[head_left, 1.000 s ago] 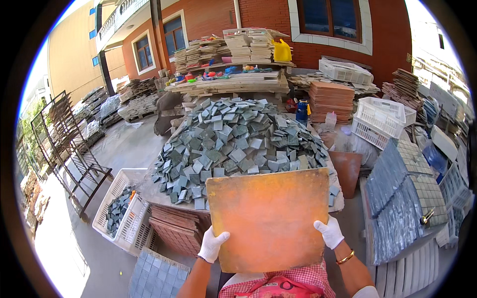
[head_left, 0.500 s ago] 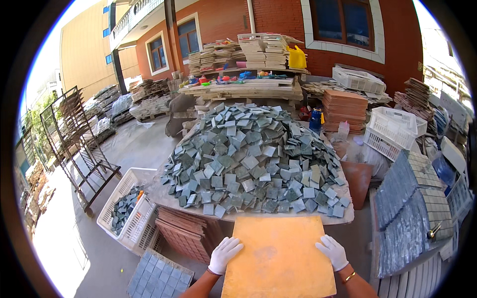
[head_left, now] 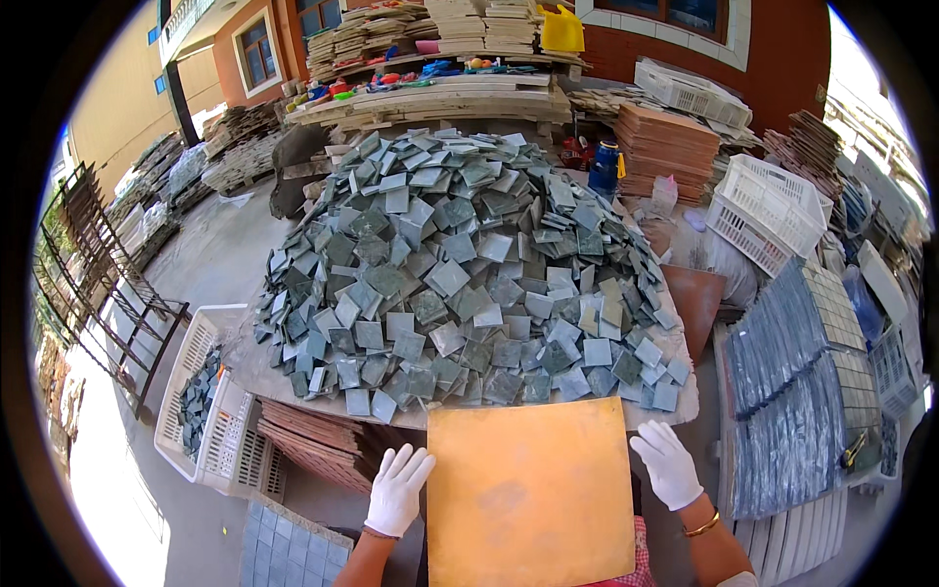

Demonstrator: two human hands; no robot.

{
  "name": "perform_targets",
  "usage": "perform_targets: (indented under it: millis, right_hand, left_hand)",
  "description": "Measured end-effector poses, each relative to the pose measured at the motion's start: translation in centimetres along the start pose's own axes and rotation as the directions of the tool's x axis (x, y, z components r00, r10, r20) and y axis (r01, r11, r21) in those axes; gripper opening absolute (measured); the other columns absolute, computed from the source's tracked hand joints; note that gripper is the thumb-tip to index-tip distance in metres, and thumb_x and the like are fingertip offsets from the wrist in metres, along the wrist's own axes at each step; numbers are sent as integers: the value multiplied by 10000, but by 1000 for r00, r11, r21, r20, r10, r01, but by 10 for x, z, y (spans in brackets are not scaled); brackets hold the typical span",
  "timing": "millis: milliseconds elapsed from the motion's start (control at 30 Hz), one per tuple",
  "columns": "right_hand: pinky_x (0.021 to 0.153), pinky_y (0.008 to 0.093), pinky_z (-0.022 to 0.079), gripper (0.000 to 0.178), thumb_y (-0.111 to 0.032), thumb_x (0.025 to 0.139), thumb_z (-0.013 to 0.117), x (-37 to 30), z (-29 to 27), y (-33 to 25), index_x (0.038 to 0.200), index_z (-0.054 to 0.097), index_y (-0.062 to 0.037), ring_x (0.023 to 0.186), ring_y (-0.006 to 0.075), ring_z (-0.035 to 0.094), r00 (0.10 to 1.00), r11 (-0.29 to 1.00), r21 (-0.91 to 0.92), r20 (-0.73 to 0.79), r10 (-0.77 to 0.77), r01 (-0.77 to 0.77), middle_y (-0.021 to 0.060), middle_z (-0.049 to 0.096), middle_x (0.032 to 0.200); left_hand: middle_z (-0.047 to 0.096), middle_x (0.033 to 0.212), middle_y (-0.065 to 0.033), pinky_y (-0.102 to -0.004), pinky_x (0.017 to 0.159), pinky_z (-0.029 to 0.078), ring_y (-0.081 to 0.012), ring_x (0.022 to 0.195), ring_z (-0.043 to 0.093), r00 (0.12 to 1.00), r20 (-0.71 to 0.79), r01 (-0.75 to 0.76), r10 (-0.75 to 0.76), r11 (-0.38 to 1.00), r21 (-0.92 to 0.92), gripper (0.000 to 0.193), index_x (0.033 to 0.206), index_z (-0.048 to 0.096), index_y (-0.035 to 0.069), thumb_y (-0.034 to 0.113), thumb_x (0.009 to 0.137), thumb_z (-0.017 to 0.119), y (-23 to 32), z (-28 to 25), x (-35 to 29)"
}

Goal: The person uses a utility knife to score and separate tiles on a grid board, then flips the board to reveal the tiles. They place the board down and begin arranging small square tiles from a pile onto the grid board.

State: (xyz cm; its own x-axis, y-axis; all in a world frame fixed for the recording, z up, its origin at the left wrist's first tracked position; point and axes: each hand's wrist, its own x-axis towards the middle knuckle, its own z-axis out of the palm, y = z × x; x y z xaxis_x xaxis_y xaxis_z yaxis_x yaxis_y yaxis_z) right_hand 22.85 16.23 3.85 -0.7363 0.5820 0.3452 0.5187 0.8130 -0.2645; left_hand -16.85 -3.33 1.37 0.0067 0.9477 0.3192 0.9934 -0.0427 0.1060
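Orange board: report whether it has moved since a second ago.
Yes, the orange board is lower against the table: its top edge, then across the tile pile, now sits near the table's front edge.

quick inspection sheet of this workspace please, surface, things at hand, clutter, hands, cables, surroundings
Surface: table largely covered by a heap of grey-green tiles
Things at hand: orange-yellow board between the hands; its support is hidden
Clutter: white crate with tiles inside, blue bottle behind the heap
Hands: left hand open at board's left edge, contact unclear; right hand open, just off its right edge
Cables: nothing seen
Surroundings: red wall, yellow bag
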Motion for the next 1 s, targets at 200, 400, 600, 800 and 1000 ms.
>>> perform_targets:
  millis: [200, 400, 600, 800, 1000]
  right_hand:
    - [1084, 564, 253, 724, -576, 895, 468, 50, -25, -47, 1284, 471, 35, 1283, 423, 399, 978, 992, -112, -204, 35, -59, 244, 447, 1361]
    - [1084, 509, 278, 616, -345, 799, 675, 38, 57, -28, 1281, 480, -15, 1264, 404, 403, 996, 995, -71, 57, 73, -69, 229, 435, 1356]
    - [1134, 412, 234, 649, -167, 802, 665, -77, 58, -53, 1364, 399, 20, 1388, 378, 272, 918, 843, 372, 80, 387, -388, 248, 299, 1478]
    - [1158, 361, 160, 729, -167, 854, 587, -95, 49, -86, 1450, 235, 65, 1438, 283, 184, 840, 386, 843, 132, 526, -374, 183, 182, 1553]
    - [1165, 407, 161, 842, -566, 942, 426, -85, 7, -83, 1492, 136, 1, 1436, 272, 177, 862, -286, 958, 157, 482, -15, 192, 146, 1555]
  left_hand:
    - [466, 1370, -210, -510, 1068, 310, -410, 1280, 413, 968, -154, 138, -199, 931, -337, 624, 1314, 474, -13, 336, 826, 642, 26, -18, 43]
    - [431, 1400, -196, -529, 1102, 234, -366, 1308, 386, 990, 58, 139, -129, 969, -204, 647, 1328, 471, 25, 364, 811, 663, 41, 37, 34]
    - [374, 1442, -249, -407, 1092, 313, -389, 1351, 349, 955, 44, 230, -294, 639, -734, 634, 1361, 423, -34, 220, 830, 660, 45, 35, -59]
    - [367, 1455, -235, -425, 1155, 174, -340, 1387, 312, 939, 36, 213, -342, 497, -841, 690, 1397, 380, -27, 351, 867, 606, 66, 31, -91]
    - [247, 1523, -188, -434, 1169, 150, -296, 1422, 209, 836, 93, -161, -541, -404, -901, 781, 1472, 204, -9, 588, 972, 255, 74, -9, -73]
